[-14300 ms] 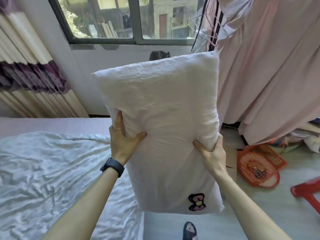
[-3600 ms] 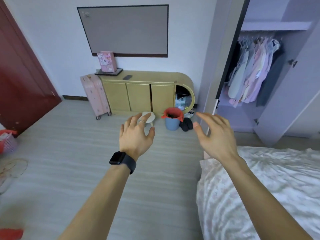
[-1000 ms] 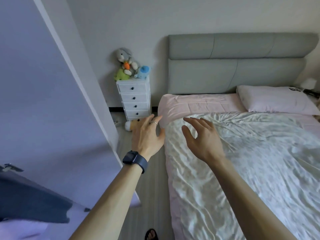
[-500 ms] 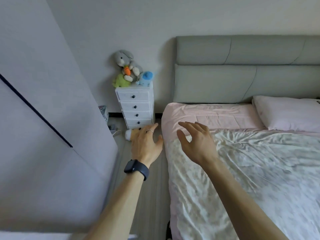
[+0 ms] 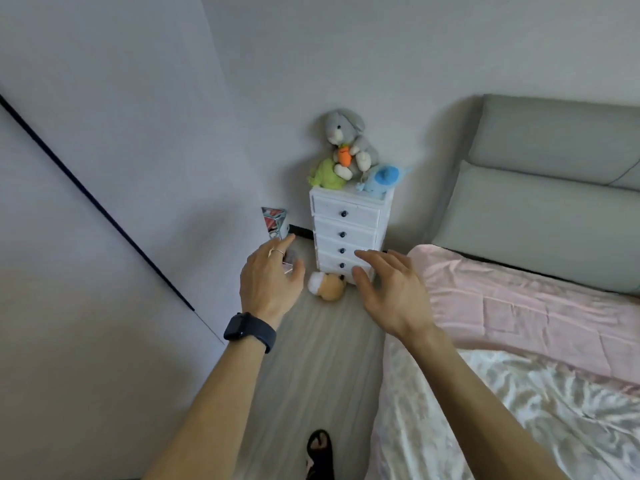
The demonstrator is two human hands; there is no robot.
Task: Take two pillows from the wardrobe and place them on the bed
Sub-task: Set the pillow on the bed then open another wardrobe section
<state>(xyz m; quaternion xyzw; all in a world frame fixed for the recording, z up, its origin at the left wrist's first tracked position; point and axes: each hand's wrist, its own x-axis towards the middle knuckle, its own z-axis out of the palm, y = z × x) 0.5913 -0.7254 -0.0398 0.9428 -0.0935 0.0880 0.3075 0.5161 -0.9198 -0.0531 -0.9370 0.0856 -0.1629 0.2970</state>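
The bed (image 5: 512,306) fills the right side, with a pink sheet, a pale crumpled quilt (image 5: 485,410) and a grey padded headboard (image 5: 554,188). The wardrobe's pale closed door (image 5: 86,271) takes up the left, a dark seam running diagonally across it. No pillow shows in this view. My left hand (image 5: 270,282), with a ring and a dark watch, is held out empty over the floor beside the wardrobe door, fingers apart. My right hand (image 5: 391,292) hovers empty near the bed's left edge, fingers spread.
A narrow white chest of drawers (image 5: 346,237) stands against the wall between wardrobe and bed, with plush toys (image 5: 349,150) on top. A small brown plush (image 5: 327,285) lies on the wooden floor at its foot. My slippered foot (image 5: 320,452) is at the bottom.
My view has swung left: the pillow on the bed has left the frame and the chest of drawers now sits in the middle. Both hands stay empty and held out.
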